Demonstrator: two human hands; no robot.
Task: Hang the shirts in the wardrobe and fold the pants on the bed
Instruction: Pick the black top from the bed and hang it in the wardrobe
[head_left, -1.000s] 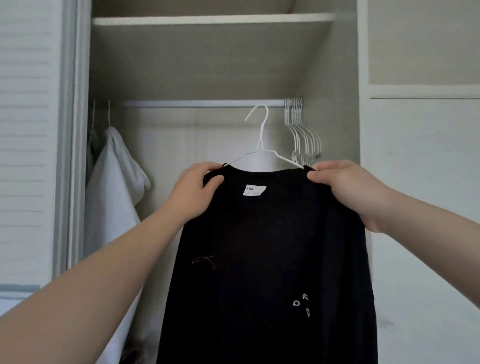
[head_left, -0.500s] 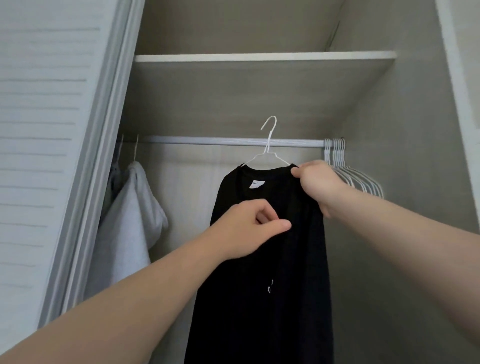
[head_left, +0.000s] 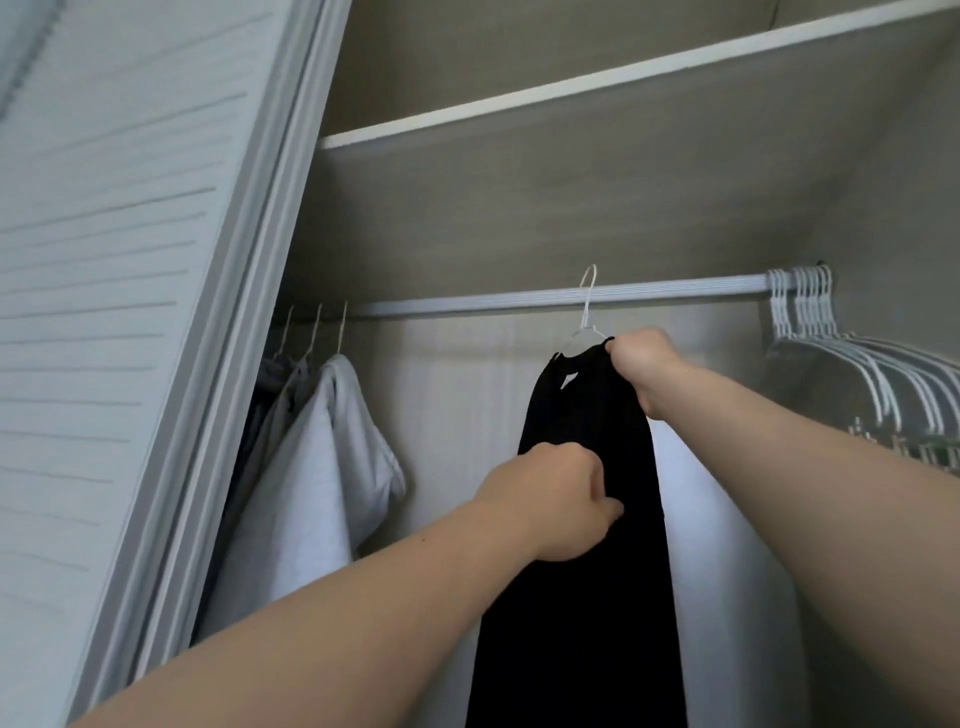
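Note:
A black shirt (head_left: 587, 415) hangs edge-on from a white wire hanger (head_left: 586, 312), whose hook sits over the wardrobe rail (head_left: 467, 303). My right hand (head_left: 641, 371) grips the shirt's shoulder at the top, just under the rail. My left hand (head_left: 550, 499) pinches the shirt's near edge lower down, fingers curled into the fabric. The lower part of the shirt runs out of the frame at the bottom.
Grey and white garments (head_left: 322, 457) hang at the rail's left end beside the louvred sliding door (head_left: 119, 291). Several empty white hangers (head_left: 852, 358) bunch at the right end. A shelf (head_left: 597, 88) spans above the rail.
The shirt went from facing me in front of the wardrobe to edge-on with its hook over the rail. My left hand left the collar and took the shirt's side. The view tilted upward.

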